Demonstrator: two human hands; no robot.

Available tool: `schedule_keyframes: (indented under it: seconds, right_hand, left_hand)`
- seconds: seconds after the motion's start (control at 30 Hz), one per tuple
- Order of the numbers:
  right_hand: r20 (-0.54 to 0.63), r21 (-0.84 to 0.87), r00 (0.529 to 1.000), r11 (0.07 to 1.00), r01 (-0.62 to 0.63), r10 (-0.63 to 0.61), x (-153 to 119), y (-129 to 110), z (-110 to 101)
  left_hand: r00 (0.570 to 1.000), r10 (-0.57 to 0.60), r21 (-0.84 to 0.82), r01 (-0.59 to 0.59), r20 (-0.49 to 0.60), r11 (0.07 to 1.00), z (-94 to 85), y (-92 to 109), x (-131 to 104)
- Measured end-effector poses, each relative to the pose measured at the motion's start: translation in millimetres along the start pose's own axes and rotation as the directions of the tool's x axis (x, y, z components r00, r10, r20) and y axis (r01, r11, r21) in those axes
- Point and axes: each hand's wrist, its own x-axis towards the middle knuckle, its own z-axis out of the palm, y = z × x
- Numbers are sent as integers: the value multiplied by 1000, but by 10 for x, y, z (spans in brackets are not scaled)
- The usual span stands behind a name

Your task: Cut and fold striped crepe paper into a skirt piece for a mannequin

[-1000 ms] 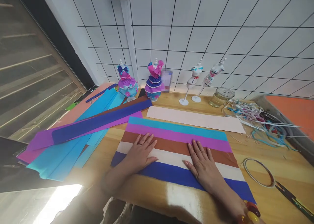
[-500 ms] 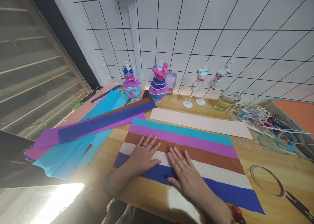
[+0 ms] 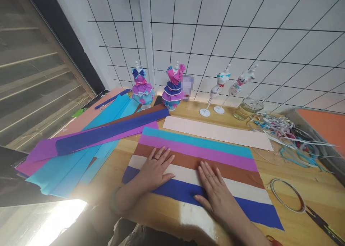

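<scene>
Striped sheet [image 3: 185,174], flat, under both hands [image 3: 215,194]

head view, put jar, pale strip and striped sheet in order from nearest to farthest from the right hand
1. Striped sheet: directly under the right hand, which lies flat on it.
2. Pale strip: just beyond the sheet's far edge.
3. Jar: behind the strip, toward the wall.

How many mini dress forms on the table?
4. Left to right at the back: the bow-fronted dressed form, the ruffle-skirted dressed form, a slim patterned white form, then a second white form beside the glass jar. No others visible.
</scene>
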Motion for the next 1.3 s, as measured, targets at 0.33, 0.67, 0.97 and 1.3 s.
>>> schedule_keyframes:
  seconds: [0.33,0.67,0.97,1.3]
  right_hand:
    - [57,35,996,997,-67,65,-107,88,57]
    - [-45,-125,948,940,-317,314,-901,960,49]
    - [-95,152,929,927,-342,358,-929,877,28]
    - [260,933,435,-107,-344,862,-783,898,-393]
  left_hand:
    - [999,13,59,-10,-49,998,58,-19,20]
    - [997,23,42,-19,-79,999,121,-38,15]
    - [972,-236,-285,229,11,931,-213,-220,-24]
    - [662,-745,-196,722,-85,663,-171,-847,-232]
